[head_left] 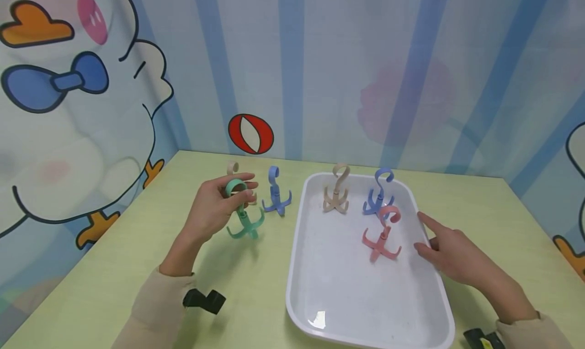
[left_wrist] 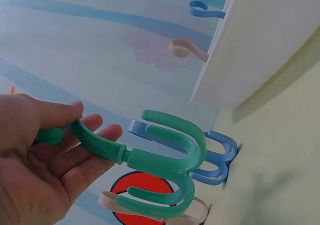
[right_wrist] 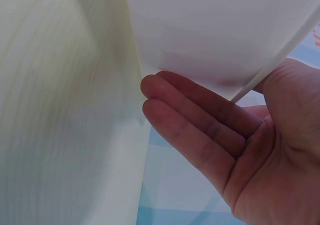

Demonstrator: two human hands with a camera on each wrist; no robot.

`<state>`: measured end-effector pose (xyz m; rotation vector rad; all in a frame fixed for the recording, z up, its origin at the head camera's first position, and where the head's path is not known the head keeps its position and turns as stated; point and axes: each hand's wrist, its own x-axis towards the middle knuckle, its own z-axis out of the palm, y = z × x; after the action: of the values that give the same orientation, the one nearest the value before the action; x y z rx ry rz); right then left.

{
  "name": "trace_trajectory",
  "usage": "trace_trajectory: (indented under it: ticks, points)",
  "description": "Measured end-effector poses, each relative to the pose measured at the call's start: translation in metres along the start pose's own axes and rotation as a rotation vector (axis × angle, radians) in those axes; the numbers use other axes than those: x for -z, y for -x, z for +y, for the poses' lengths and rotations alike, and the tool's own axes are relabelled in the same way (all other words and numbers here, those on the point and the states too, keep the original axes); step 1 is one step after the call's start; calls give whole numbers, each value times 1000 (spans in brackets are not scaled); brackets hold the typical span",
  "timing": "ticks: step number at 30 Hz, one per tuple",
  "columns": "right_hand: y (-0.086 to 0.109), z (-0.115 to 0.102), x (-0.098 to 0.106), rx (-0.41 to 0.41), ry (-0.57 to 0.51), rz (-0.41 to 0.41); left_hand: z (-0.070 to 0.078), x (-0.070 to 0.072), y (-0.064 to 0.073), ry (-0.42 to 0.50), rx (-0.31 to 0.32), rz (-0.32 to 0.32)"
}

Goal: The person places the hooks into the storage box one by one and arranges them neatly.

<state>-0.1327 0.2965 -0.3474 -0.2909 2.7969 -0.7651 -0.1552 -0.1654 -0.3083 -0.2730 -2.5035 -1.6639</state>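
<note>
My left hand [head_left: 212,209] pinches a green four-pronged hanging hook [head_left: 247,226] by its curled top, prongs downward over the table. In the left wrist view the green hook [left_wrist: 155,164] points away from the fingers. Just behind it stand a beige hook [head_left: 232,166], mostly hidden by the hand, and a blue hook [head_left: 275,196]. My right hand [head_left: 461,257] grips the right side of a white tray [head_left: 365,298], thumb over the rim and fingers against the outer wall [right_wrist: 200,35]. Inside the tray stand another beige hook [head_left: 336,201], another blue hook [head_left: 376,204] and a pink hook [head_left: 380,245].
The pale yellow-green table [head_left: 256,298] ends at a printed cloth backdrop [head_left: 329,85] with blue stripes and a cartoon duck. Black straps with small mounts sit at both wrists.
</note>
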Motion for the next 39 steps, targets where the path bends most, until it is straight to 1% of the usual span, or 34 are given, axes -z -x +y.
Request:
trace_trajectory:
  ticks: [6, 13, 20, 27, 35, 39]
  points:
    - [0, 1, -1, 13, 5, 7, 3, -2, -2, -6, -17, -4]
    - [-1, 0, 0, -5, 12, -2, 9, -6, -2, 5, -19, -22]
    - [-1, -1, -1, 9, 13, 12, 12, -8, -2, -10, -23, -28]
    - [0, 0, -1, 3, 6, 11, 14, -10, -2, -24, -34, -37]
    - [-2, 0, 0, -12, 19, -1, 21, -14, -2, -13, -54, -51]
    - [-2, 1, 0, -9, 15, -2, 23, -15, -2, -3, -51, -61]
